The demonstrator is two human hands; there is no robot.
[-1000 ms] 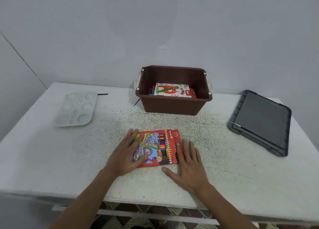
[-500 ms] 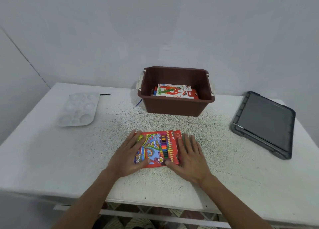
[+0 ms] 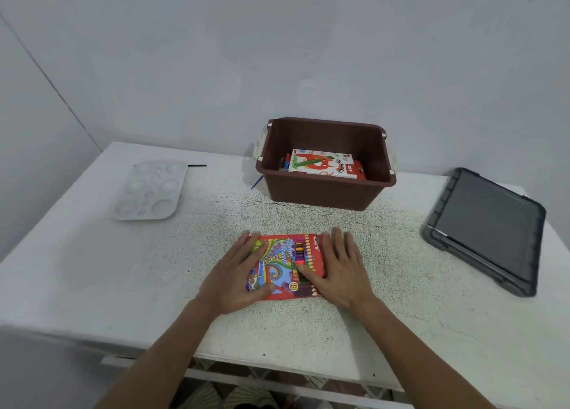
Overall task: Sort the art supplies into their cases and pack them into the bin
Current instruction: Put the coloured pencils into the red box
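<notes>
Pencil box (image 3: 285, 265) lies flat near the front edge of the surface (image 3: 92, 270), left hand (image 3: 234, 274) and right hand (image 3: 342, 270) resting flat-palmed on its two ends without gripping, brown bin (image 3: 324, 194) toward the back edge holding an oil pastels box (image 3: 324, 165).

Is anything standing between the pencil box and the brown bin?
Nothing visible does. The pencil box lies under the left hand and right hand; no object lies between it and the open brown bin behind it.

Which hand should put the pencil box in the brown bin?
Probably the right hand. It and the left hand both rest flat on the pencil box, but the brown bin stands ahead, slightly to the right, nearer it.
</notes>
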